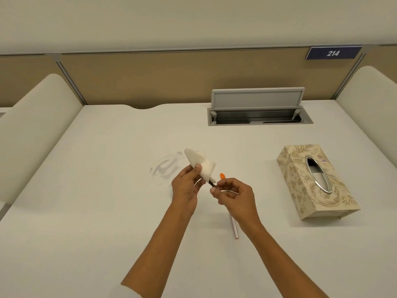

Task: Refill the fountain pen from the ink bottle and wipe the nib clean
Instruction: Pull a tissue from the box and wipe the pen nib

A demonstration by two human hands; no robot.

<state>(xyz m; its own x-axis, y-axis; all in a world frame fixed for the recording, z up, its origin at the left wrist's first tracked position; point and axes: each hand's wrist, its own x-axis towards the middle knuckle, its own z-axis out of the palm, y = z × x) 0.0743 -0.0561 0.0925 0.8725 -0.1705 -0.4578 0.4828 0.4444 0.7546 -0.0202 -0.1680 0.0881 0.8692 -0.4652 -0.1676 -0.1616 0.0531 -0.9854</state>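
My left hand [186, 186] pinches a folded white tissue [200, 165] above the middle of the white desk [107, 190]. My right hand [233, 195] grips the dark front section of the fountain pen [213, 184], whose tip pokes into the lower end of the tissue. A small orange piece [222, 175] shows just above my right thumb; I cannot tell what it belongs to. A slim pinkish pen barrel [234, 227] lies on the desk under my right wrist. No ink bottle is in view.
A floral tissue box [300, 190] with a metal oval slot lies at the right. An open grey cable hatch [257, 114] sits at the desk's back edge. Faint grey smears [166, 167] mark the desk behind my hands. Padded dividers flank both sides.
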